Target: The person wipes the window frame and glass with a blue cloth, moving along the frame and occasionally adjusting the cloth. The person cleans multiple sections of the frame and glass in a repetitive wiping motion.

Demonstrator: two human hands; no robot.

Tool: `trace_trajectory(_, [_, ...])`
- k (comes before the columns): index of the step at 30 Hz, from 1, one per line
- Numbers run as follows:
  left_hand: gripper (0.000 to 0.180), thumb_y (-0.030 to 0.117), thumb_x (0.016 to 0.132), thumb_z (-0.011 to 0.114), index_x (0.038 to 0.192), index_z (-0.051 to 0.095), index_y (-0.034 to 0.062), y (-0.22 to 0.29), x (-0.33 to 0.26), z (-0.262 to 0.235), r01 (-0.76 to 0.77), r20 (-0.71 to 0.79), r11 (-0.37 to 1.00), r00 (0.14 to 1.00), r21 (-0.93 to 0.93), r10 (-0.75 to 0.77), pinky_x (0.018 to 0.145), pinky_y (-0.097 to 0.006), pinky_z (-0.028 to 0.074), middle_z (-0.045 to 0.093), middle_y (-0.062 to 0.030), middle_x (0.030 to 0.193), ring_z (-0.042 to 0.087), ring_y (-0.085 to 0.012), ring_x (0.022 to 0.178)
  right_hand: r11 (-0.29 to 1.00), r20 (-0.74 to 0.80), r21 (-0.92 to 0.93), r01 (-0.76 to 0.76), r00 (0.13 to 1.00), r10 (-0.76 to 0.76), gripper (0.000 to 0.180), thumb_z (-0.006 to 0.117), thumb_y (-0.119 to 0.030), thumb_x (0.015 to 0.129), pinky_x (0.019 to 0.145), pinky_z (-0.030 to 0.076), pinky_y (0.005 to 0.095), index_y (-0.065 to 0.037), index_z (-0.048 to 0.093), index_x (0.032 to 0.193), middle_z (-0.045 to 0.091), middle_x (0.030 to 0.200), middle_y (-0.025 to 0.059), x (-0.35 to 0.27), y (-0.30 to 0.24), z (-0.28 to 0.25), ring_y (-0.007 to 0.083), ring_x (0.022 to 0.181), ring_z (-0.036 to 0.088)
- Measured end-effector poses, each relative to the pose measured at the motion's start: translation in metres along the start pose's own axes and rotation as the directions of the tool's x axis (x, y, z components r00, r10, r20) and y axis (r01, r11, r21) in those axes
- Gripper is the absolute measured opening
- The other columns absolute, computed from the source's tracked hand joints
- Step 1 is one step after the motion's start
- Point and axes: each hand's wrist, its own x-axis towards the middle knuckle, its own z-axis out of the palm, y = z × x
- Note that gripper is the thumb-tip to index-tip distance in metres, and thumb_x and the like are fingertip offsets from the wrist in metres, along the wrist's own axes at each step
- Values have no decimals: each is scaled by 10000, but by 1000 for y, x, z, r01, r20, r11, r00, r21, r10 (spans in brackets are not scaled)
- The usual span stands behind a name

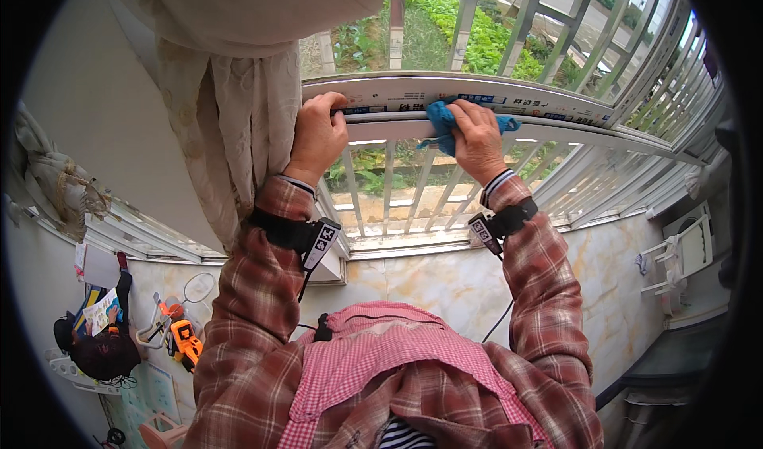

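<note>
My right hand (pixel 479 141) presses a crumpled blue cloth (pixel 445 121) against the white rail of a sliding window frame (pixel 548 107). My left hand (pixel 317 135) grips the same rail at its left end, fingers curled over the top edge. Both wrists wear black straps with small tags. Plaid sleeves cover my forearms.
A beige curtain (pixel 230 99) hangs bunched just left of my left hand. White metal bars (pixel 397 187) guard the window outside, with green plants beyond. A marble-tiled wall (pixel 445 278) lies below the sill. Toys and an orange item (pixel 184 342) lie at lower left; a white rack (pixel 679 250) stands right.
</note>
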Motion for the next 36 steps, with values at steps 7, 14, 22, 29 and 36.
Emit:
trace_trajectory(7, [179,-11,844,580,982,693,4,-2,-6,29,5,-18,998,1000,-60,-6,762,-317,540,688,-140,936,694,-262,850,975,21,-154,-163,986,168,397,593,-32,800,1023,382,443,-57,605,1196,599,1221,137,-27,51,-33,339,1160,526])
trace_trajectory(14, [198,2,861,546,982,700,37,-2,-12,36,-53,-90,995,995,-90,44,824,-334,510,685,-131,902,639,-266,887,998,13,53,-37,999,37,381,629,-38,759,973,418,435,-53,618,1139,606,1170,136,11,-28,19,347,1101,551])
trace_trajectory(22, [257,153,997,468,1116,635,-2,-6,-7,27,-45,-143,956,990,-290,4,884,-309,464,639,-114,1056,598,-211,975,978,-73,192,84,995,-71,339,612,-88,738,887,435,430,-14,603,1069,598,1022,134,57,-120,87,317,983,571])
trace_trajectory(29, [312,275,998,490,1041,686,36,-1,-10,22,-119,-101,972,990,-203,100,866,-368,444,641,-124,992,588,-301,938,855,-25,514,71,997,-69,457,663,-27,703,991,413,441,-15,589,1154,604,1151,148,47,-96,58,356,1100,550])
trace_trajectory(36, [314,226,864,656,1132,656,62,12,-19,19,-212,14,972,977,99,212,998,-432,386,605,-119,1159,535,-317,1095,853,29,522,-1,999,-17,436,589,74,704,945,478,412,-45,647,1120,660,1116,160,33,-56,42,353,1060,611])
